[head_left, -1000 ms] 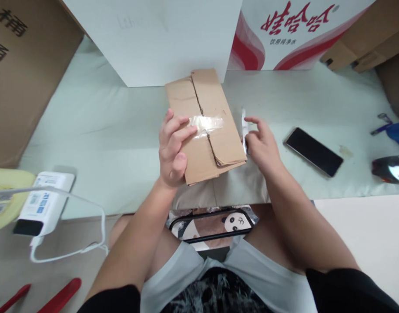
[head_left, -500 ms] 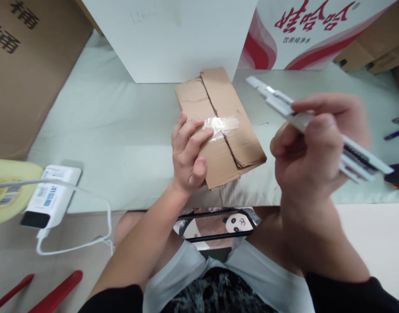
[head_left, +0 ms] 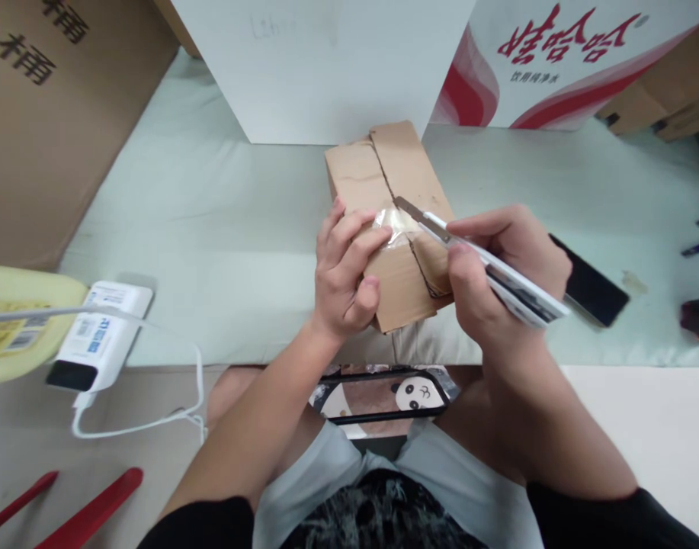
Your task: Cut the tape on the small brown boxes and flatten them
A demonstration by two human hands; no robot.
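A small brown cardboard box [head_left: 357, 169] lies at a slant on the pale green cloth surface. Clear tape [head_left: 392, 221] crosses the seam between its top flaps. My left hand [head_left: 349, 267] presses on the box's left side, its curled fingers reaching the tape and its thumb near the lower part. In my right hand [head_left: 501, 267] I grip a white utility knife [head_left: 501, 280] by the handle. Its blade is out and points up and left over the seam, just above the tape. Whether the tip touches the cardboard I cannot tell.
A tall white carton [head_left: 326, 69] stands right behind the box, beside a red-and-white carton [head_left: 532, 84]. A black phone [head_left: 597, 282] lies right of my right hand. At left are a white power bank [head_left: 101, 332] with a cable and a yellow container [head_left: 29, 313].
My right hand has come left and down, bringing the knife from beside the box to over its seam. The black phone has come into view. My left hand stays on the box.
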